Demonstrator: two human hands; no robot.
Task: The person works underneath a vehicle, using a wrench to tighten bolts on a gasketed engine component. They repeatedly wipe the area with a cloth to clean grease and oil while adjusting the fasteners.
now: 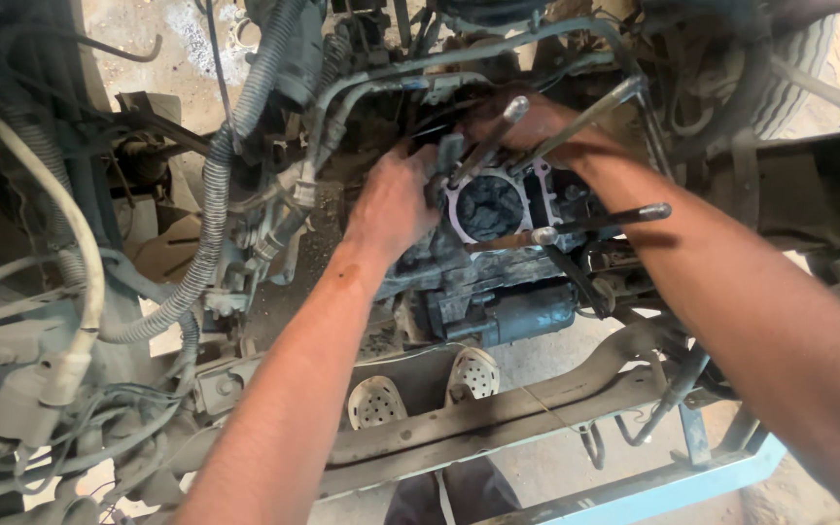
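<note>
Grime coats the grey metal engine block (483,262) we lean over, its round cylinder opening (488,207) between four long steel studs (576,119). Our left hand (393,202) curls closed on the block's left edge beside the opening. Our right hand (527,119) rests behind the studs; we cannot tell its grip.
</note>
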